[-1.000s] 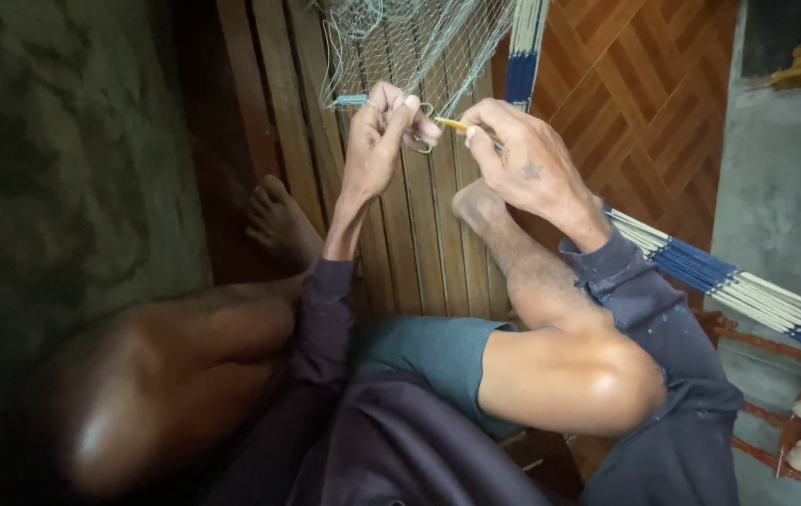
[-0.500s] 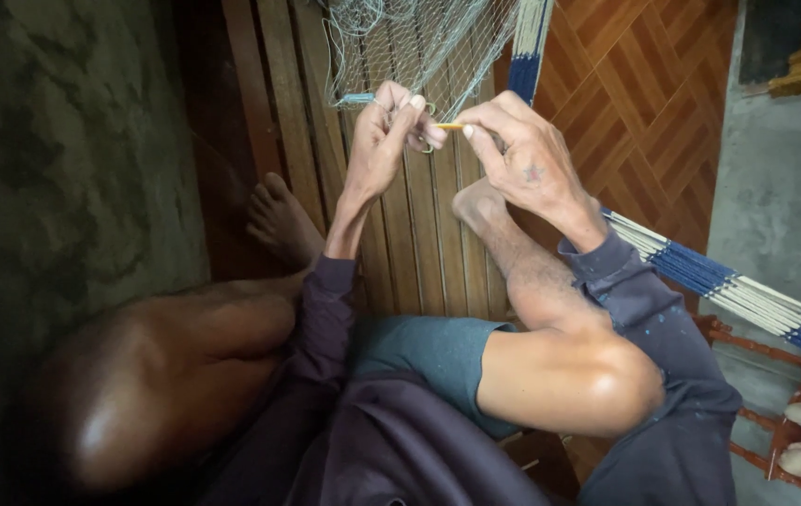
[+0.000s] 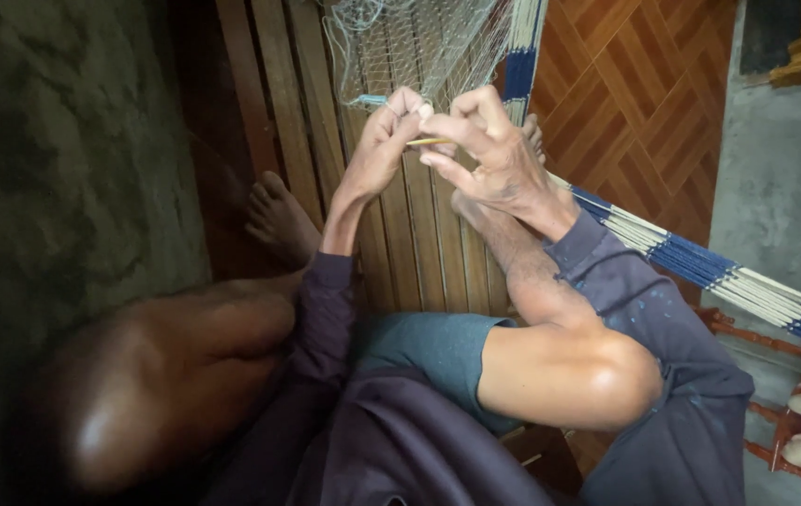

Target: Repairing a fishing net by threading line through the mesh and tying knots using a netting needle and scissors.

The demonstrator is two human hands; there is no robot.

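My left hand (image 3: 377, 150) and right hand (image 3: 489, 155) pinch the yellow needle (image 3: 429, 141) between them, fingers clamped; finished net (image 3: 419, 47) hangs above, knotting apparently unfinished.

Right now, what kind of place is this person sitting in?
Probably a home porch or workspace used for net mending. The person sits on a wooden slatted bench, a fine fishing net hangs before both hands, and beside it are a patterned wood-look floor and a rough concrete wall.
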